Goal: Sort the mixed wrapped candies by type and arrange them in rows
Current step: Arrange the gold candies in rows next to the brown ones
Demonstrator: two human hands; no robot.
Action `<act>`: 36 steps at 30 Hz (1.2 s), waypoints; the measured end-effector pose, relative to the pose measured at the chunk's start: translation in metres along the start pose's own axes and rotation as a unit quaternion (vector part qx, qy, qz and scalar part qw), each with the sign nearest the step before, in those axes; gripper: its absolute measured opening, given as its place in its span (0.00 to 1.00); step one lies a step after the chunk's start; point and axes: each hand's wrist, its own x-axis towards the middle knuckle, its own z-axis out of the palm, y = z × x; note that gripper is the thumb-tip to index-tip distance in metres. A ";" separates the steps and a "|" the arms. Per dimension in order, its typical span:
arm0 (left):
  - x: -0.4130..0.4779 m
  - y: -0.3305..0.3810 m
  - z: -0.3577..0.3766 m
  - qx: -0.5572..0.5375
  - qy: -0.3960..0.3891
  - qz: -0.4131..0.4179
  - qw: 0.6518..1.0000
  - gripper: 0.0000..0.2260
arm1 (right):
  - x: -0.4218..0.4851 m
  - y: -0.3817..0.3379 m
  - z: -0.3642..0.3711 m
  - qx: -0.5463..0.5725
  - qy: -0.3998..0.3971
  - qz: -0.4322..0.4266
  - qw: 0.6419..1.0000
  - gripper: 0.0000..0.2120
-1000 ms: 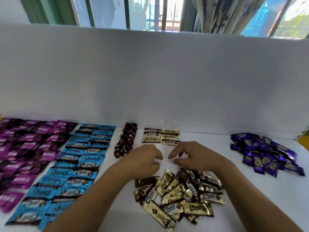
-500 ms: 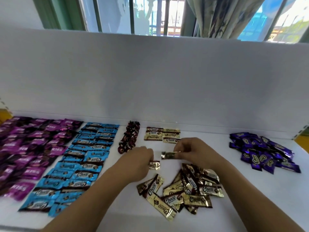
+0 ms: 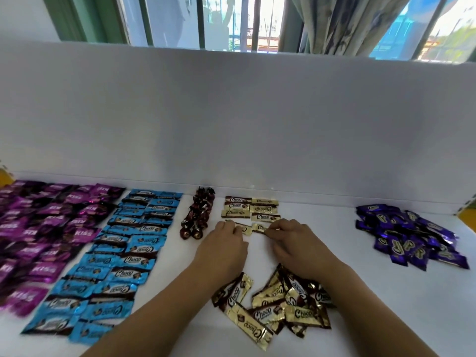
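A loose pile of gold Choco candies [image 3: 275,305] lies near the front of the white table [image 3: 386,292]. Two short rows of gold Choco candies [image 3: 251,208] lie at the back. Just below them, my left hand [image 3: 222,243] pinches one gold candy [image 3: 244,230] down on the table. Beside it, my right hand [image 3: 293,240] pinches another gold candy [image 3: 260,228]. The two candies lie side by side under the rows.
Purple Kiss candies [image 3: 46,233] fill the far left, with blue Choco candies [image 3: 123,253] in rows next to them. A column of dark red twist candies [image 3: 198,215] stands left of the gold rows. A heap of violet candies [image 3: 407,235] lies right. A white board [image 3: 231,119] backs the table.
Both hands lifted a gold candy each from the pile and carried them away from me. The candies now lie on the table under the gold rows.
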 end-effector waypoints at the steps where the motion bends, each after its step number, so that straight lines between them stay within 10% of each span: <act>1: -0.001 0.001 0.000 -0.008 -0.001 -0.004 1.000 0.19 | 0.000 -0.001 0.002 -0.005 -0.002 0.006 1.000 0.28; 23: -0.004 -0.005 -0.012 -0.055 -0.016 -0.006 0.998 0.21 | 0.002 0.001 -0.010 0.111 -0.008 0.033 0.993 0.23; 29: -0.023 0.003 -0.055 -0.070 -0.207 0.013 0.976 0.21 | -0.014 -0.005 -0.046 0.103 -0.197 -0.003 0.975 0.20; 36: -0.032 0.002 -0.056 -0.132 -0.242 0.017 0.961 0.14 | -0.026 -0.006 -0.049 0.099 -0.160 0.019 0.982 0.09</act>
